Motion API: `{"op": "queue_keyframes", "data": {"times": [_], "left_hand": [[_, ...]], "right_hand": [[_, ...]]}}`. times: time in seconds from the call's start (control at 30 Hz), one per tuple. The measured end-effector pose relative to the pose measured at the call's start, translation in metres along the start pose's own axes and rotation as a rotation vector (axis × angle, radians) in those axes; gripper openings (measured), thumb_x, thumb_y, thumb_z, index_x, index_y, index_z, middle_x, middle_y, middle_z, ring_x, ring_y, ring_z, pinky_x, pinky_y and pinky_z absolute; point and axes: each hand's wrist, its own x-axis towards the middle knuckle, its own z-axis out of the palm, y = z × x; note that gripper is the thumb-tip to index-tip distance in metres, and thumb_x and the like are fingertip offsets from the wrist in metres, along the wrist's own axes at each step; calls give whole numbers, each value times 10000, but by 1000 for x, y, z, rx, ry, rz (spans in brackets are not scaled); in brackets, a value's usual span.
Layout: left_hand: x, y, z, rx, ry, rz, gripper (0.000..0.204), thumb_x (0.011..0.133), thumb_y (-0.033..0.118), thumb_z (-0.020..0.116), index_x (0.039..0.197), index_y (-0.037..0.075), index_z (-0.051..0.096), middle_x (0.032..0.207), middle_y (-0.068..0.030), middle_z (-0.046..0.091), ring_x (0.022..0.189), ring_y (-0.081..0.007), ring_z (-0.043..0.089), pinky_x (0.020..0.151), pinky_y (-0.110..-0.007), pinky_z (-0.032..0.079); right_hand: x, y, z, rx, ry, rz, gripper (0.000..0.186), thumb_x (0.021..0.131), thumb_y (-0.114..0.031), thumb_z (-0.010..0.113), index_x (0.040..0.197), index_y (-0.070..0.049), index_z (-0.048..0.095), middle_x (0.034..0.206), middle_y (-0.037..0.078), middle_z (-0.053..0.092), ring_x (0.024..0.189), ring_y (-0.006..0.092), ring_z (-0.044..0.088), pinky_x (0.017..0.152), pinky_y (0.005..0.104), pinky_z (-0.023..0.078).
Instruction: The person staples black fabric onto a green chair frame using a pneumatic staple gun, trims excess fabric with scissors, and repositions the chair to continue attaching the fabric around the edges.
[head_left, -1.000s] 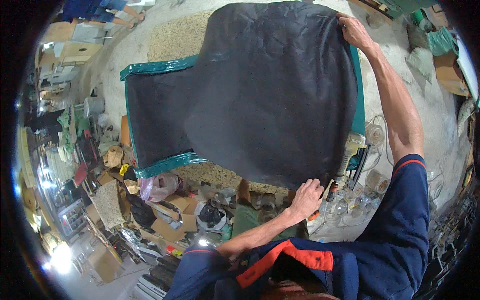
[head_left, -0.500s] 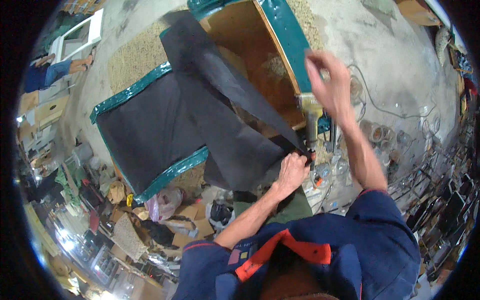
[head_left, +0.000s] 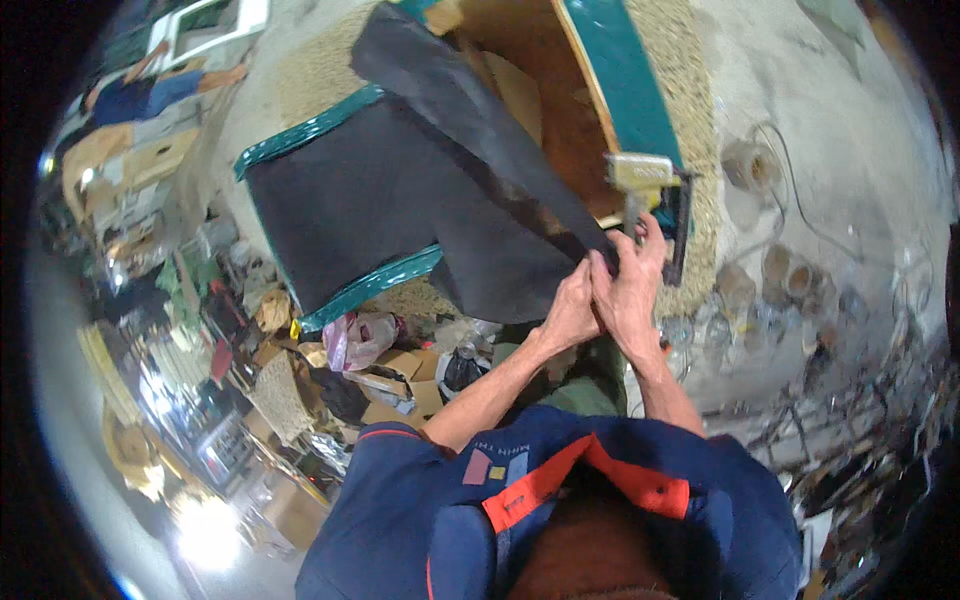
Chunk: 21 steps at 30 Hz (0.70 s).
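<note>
A black fabric sheet drapes across an upturned teal-covered piece with a wooden frame. At the sheet's near right corner, my left hand is closed on the fabric edge. My right hand meets it there, thumb beside the left fingers, and pinches the same corner; part of its grip is hidden. Just beyond the right fingertips, a yellowish staple gun rests by the frame's corner, its dark magazine to the right. Whether those fingertips touch its handle, I cannot tell.
Speckled padding lies under the piece. To the right are a cable and several roll-like objects on the concrete floor. Cardboard and plastic bags lie at the near left. Another person is at the far left.
My right hand has come down and left from the raised position beside the staple gun to the fabric corner, next to my left hand. The view has shifted.
</note>
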Motion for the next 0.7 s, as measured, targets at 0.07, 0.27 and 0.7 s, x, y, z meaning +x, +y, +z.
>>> {"op": "queue_keyframes", "data": {"times": [0.07, 0.27, 0.7], "left_hand": [[-1, 4, -4, 23, -11, 9, 419, 762, 4, 729, 1151, -82, 602, 1215, -287, 529, 985, -473, 621, 752, -501, 529], [2, 7, -8, 5, 188, -48, 323, 872, -65, 593, 1194, -76, 603, 1374, -278, 497, 1212, -456, 571, 983, -420, 517], [23, -2, -22, -355, 47, -254, 379, 898, -80, 617, 1277, -73, 619, 1472, -163, 516, 719, -169, 719, 672, -298, 587]], "right_hand": [[3, 0, 6, -78, 116, 8, 444, 831, -63, 762, 1224, 28, 577, 1368, 294, 471, 1258, 471, 466, 1057, 548, 407], [22, 19, 15, -185, 155, 68, 651, 837, -68, 758, 1408, 45, 466, 1362, 287, 507, 1263, 473, 469, 1067, 553, 402], [35, 24, -9, -316, -9, 151, 715, 803, -87, 786, 1393, 52, 407, 1103, 312, 635, 1032, 487, 631, 849, 544, 518]]}}
